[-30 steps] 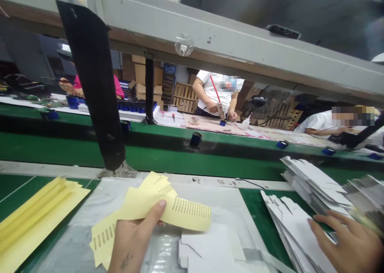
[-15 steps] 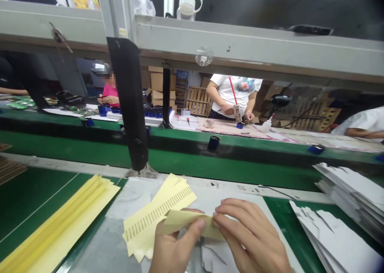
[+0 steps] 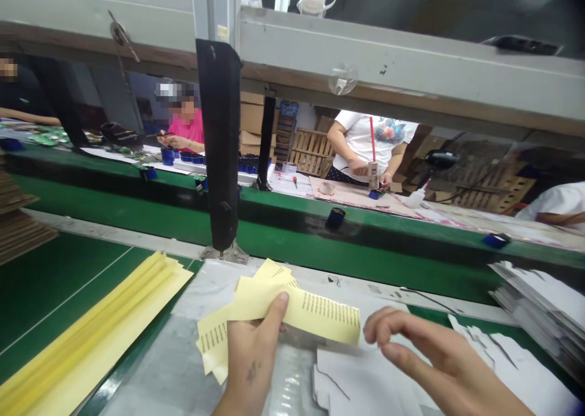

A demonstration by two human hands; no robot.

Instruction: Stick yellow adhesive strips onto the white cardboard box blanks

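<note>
The left hand (image 3: 250, 367) is closed in a pinch on the yellow label sheets (image 3: 292, 309), whose long axis runs rightward above the bench (image 3: 68, 282). Just beside their free right end, the right hand (image 3: 439, 367) is held loosely spread, empty.

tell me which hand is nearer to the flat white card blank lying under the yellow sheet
Right. The right hand hovers just over the white card blank; the left hand is off to its left, gripping the yellow sheet.
</note>
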